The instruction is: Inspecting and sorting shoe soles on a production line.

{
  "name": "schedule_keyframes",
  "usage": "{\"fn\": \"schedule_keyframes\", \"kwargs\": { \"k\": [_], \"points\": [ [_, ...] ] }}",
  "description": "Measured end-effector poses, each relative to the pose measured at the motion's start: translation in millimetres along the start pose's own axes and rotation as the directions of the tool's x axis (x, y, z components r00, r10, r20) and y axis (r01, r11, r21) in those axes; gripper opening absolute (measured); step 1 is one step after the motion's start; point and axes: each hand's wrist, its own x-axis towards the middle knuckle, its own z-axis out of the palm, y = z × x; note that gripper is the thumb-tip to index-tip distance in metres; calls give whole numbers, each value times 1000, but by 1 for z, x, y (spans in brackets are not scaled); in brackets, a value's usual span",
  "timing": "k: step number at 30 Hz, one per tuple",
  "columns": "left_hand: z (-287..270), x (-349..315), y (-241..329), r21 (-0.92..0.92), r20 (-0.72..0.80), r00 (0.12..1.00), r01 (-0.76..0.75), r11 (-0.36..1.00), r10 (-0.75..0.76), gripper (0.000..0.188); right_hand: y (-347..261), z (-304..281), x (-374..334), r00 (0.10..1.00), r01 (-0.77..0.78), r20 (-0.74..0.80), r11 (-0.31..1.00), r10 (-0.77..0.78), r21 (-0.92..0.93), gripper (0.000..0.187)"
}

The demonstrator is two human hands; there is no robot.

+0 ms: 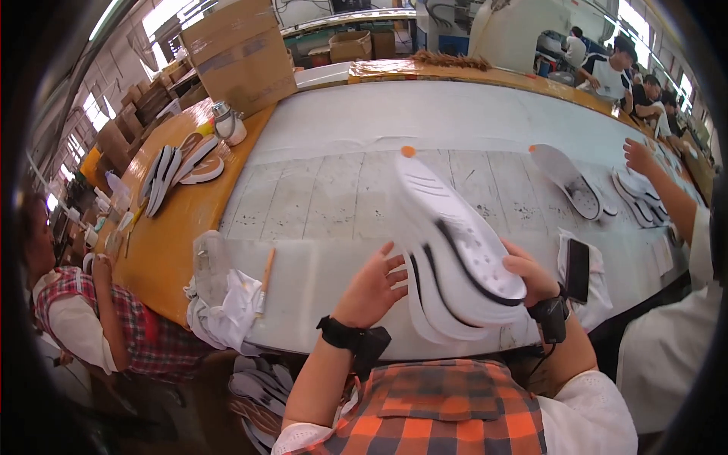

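Note:
A stack of white shoe soles [474, 243] with black side stripes is held up over the work table, slightly blurred by motion. My right hand [532, 271] grips its heel end from the right, thumb on top of the uppermost sole. That sole has several small hollows near the heel and an orange mark at its toe, which points away from me. My left hand [377, 284] is beside the stack's left side, fingers spread; whether the fingertips touch the soles is unclear.
Left of my hands lie a white cloth [231, 307], a clear plastic bottle [211, 262] and a wooden-handled tool [267, 280]. A phone [578, 271] rests on cloth at right. More soles [567, 182] lie beyond. Co-workers sit left and right; one's hand [641, 157] reaches in.

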Motion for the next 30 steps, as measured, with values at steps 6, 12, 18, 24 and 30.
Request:
{"fn": "schedule_keyframes", "kwargs": {
  "k": [6, 12, 18, 24, 30],
  "points": [
    [1, 14, 6, -494, -14, 1000, 4, 870, -13, 73, 3, 20, 2, 951, 273, 199, 943, -236, -188, 61],
    [17, 22, 16, -590, -68, 998, -30, 807, -13, 62, 23, 7, 4, 957, 286, 1, 948, -289, 139, 44],
    [14, -2, -3, -531, -181, 982, -148, 835, 59, 62, 47, 13, -3, 998, 45, 38, 991, -51, 129, 46],
    [11, 14, -1, -524, -229, 969, -199, 828, 87, 62, 51, 22, -1, 994, -78, 80, 991, 69, 113, 53],
    [-9, -2, -8, -539, -206, 975, -184, 822, 83, 62, 44, 27, 6, 998, -52, 47, 995, 48, 90, 47]
  ]
}}
